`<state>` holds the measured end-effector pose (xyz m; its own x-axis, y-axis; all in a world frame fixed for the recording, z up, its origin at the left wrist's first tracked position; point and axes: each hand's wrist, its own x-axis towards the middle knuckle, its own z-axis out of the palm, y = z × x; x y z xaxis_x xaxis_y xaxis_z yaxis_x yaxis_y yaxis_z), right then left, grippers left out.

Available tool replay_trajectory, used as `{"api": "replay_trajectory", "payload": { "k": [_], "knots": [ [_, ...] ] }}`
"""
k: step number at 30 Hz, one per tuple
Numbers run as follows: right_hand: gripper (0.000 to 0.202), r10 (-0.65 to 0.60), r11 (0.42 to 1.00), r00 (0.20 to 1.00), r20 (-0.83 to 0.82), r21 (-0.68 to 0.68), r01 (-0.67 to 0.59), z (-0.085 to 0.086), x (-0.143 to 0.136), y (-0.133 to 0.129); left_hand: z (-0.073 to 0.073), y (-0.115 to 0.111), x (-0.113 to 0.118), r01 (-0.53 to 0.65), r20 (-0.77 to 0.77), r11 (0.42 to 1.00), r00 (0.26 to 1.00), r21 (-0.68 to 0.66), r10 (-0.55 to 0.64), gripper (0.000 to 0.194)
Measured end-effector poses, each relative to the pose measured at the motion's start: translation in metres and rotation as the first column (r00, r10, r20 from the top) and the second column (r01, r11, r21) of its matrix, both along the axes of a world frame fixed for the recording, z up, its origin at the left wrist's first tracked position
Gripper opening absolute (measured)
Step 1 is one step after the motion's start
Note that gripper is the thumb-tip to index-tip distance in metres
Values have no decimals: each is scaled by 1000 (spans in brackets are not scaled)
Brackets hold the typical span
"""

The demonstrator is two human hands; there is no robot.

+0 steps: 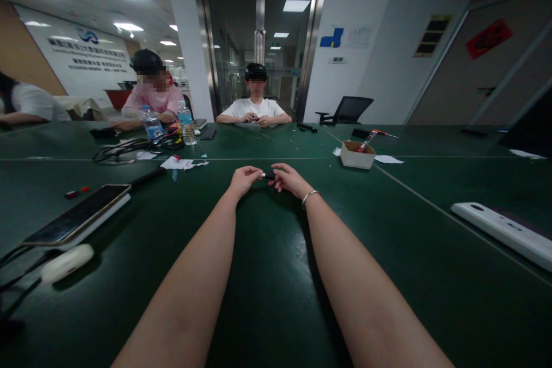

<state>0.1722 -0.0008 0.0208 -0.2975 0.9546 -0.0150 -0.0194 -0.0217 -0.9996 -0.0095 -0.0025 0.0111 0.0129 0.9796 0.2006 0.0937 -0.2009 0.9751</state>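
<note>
Both of my hands meet above the green table, holding a small black object with a shiny metal end [269,175] between them. My left hand [244,179] is closed in a pinch at the metal end, thumb and fingers together. From the other side, my right hand [292,180] has its fingers bent around the black part, and a silver bangle circles that wrist. The object is too small and partly covered by fingers, so its exact kind cannot be made out.
On the green table [267,264], a phone [80,213] and a white rounded device [66,263] lie left. Black cables [125,149] and bottles [187,123] stand farther back. An open box [357,156] and a white device [504,230] are right. Co-workers sit opposite.
</note>
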Motion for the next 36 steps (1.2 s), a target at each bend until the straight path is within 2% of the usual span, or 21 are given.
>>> {"api": "replay_trajectory", "payload": {
  "k": [2,3,4,7,9,13,17,19,22,25,30,33,36],
  "knots": [
    [58,-17,999,996,-82,50,21,0,1,0,0,0,0,-1,7,1000,1000,-10,1,13],
    [63,-25,999,993,-112,38,29,-1,2,0,0,-1,0,0,10,1000,1000,-13,0,13],
    [62,-28,999,991,-129,18,31,-1,2,0,0,-1,0,0,13,1000,1000,-14,0,12],
    [39,-5,999,997,-79,-45,1,-1,2,0,0,-1,0,1,13,1000,1000,-10,-1,11],
    [32,19,1000,999,-42,-17,-20,0,2,0,0,0,0,-2,12,1000,1000,-9,2,11],
    [51,15,999,993,-120,34,-11,0,3,-1,-1,1,0,-5,13,1000,1000,-5,5,13],
    [19,44,999,997,-57,-13,-45,-1,3,0,-3,3,-1,-12,-10,1000,1000,-3,12,17],
    [12,53,999,997,-51,3,-53,-2,3,0,-4,4,-1,-3,-39,1000,999,-14,3,19],
    [17,70,998,993,-95,2,-70,-3,4,0,-6,5,0,31,-110,998,993,-51,-36,25],
    [18,67,998,992,-109,-9,-69,-4,6,0,-7,5,3,17,-154,998,988,-67,-28,36],
    [19,68,998,992,-108,-4,-69,-6,6,2,-6,1,5,37,-146,998,988,-43,-43,20],
    [21,74,997,991,-109,2,-74,-6,5,2,-7,1,6,60,-169,997,983,-46,-67,20],
    [22,70,998,992,-109,-2,-70,-6,5,2,-10,3,5,74,-193,997,978,-32,-79,30]
  ]
}}
